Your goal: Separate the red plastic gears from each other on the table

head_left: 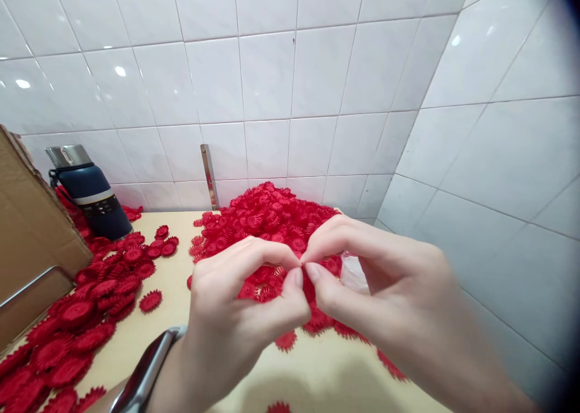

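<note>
Both hands meet at frame centre, fingertips pinched tight together w/ almost no gap. Left hand [235,304] and right hand [362,280] press thumb and forefinger tips against each other over a small red piece [309,292], which shows only as a sliver betw. the thumbs; probably one of the toothed discs, but too hidden to be sure. A clear bit of plastic [353,274] peeks out behind the right fingers. Just behind the hands sits a big heap of red discs [267,217] against the tiled wall [290,87]. More red discs [90,304] spread across the left of the beige table [172,280]. A dark blue flask [90,192] stands at back left, beside a cardboard box [31,232]. A grey wristband [145,371] is on the left wrist.
</note>
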`<state>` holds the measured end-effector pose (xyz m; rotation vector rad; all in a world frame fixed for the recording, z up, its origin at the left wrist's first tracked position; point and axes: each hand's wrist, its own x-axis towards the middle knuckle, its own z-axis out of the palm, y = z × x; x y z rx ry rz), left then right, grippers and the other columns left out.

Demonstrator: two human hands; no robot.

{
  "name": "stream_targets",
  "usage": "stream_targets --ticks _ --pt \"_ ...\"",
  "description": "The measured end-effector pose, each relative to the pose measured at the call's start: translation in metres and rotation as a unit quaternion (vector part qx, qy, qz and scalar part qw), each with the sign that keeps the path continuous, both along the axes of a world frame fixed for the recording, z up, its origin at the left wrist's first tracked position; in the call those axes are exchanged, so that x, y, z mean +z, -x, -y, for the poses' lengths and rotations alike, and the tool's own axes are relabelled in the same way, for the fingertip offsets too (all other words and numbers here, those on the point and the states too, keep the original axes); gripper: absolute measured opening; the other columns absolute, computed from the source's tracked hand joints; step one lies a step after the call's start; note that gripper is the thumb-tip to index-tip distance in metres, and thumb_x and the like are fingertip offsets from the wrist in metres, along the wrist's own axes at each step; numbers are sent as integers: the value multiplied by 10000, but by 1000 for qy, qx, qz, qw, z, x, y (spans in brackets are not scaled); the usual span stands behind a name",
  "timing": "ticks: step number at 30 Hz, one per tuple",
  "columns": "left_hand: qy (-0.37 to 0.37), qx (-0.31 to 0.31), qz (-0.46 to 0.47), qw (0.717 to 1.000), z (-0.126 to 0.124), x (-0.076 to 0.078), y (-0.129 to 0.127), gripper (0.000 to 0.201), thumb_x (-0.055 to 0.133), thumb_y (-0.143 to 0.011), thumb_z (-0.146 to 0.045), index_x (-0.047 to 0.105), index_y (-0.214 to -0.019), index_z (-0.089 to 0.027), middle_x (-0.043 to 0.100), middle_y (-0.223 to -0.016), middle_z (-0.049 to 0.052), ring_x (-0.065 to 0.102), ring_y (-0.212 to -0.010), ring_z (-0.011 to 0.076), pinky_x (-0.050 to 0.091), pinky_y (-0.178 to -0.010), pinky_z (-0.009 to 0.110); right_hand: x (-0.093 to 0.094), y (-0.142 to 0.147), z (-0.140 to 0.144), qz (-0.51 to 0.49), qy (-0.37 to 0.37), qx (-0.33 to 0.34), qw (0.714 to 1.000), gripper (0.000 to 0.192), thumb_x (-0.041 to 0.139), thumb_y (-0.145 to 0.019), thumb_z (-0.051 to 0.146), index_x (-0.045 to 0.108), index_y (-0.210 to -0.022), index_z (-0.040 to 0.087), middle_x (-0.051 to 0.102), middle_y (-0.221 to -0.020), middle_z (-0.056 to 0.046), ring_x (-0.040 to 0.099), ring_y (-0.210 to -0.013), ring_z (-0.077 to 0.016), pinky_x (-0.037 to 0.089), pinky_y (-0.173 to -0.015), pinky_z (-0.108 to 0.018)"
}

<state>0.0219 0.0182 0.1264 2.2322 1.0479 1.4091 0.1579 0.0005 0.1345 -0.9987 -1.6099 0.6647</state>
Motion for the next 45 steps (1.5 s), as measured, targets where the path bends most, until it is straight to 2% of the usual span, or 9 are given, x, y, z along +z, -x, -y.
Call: stream_targets --ticks 6,13,22,25,28,33,37,40,45 --pt "-19 5 -25 1000 1 -1 1 85 533 -729 -147 552 -669 -204 647 -661 -17 565 -514 105 480 -562 219 -1 -3 -2 -1 3 26 1000 139 533 -688 87 569 -603 192 560 -653 13 506 -397 -59 415 -287 -137" --pt "-88 34 -52 994 0 -1 -1 100 531 -723 -134 536 -650 -203 638 -632 -27 581 -539 100 477 -580 203 -2 -1 -1 8 -14 -9 1000 177 520 -645 38 565 -585 197 544 -593 26 508 -455 -76 416 -309 -134" --pt "-73 53 -8 996 2 -2 -2 105 569 -689 -112 566 -665 -214 645 -641 -32 589 -549 112 475 -577 203 -2 -3 -1 21 -22 1 1000 149 518 -684 77 569 -605 192 546 -615 22 513 -443 -73 406 -308 -149" --pt "-126 34 -16 991 -2 -3 -2 104 576 -685 -100 575 -665 -201 639 -625 -23 579 -541 109 476 -556 202 -3 -4 -3 78 -70 -45 993 149 528 -672 71 569 -590 189 551 -599 17 525 -508 -95 413 -368 -175" --pt "-221 28 -43 974 -7 -4 -3 112 572 -687 -73 564 -660 -181 609 -578 -15 550 -530 101 472 -538 203 -3 -4 -3 149 -163 -107 969 159 529 -656 54 566 -564 178 547 -581 6 498 -546 -111 408 -454 -222" --pt "-277 24 -63 958 -6 -4 -3 121 587 -673 -63 549 -672 -178 595 -570 -5 541 -552 105 470 -548 210 -4 -6 -3 166 -220 -82 958 184 496 -666 14 553 -586 170 524 -582 1 475 -557 -109 399 -493 -233" --pt "-203 17 -25 979 -3 -6 -2 120 572 -681 -64 551 -668 -181 594 -579 -21 541 -534 92 472 -544 198 -6 -5 -4 95 -187 -52 976 179 503 -651 8 523 -570 166 507 -564 14 465 -518 -92 396 -461 -218" --pt "-66 -8 32 997 -2 -8 -2 107 559 -691 -76 571 -688 -182 605 -615 -32 544 -518 79 466 -509 175 -8 -2 -6 44 -159 -32 986 176 506 -653 12 511 -567 165 514 -573 18 469 -497 -81 386 -419 -205" --pt "156 -90 145 973 -7 -6 -2 93 545 -704 -96 559 -662 -178 587 -623 -39 545 -549 77 456 -489 149 -10 -1 -9 29 -190 -62 979 184 500 -647 1 495 -577 172 495 -572 15 467 -521 -97 380 -443 -230"
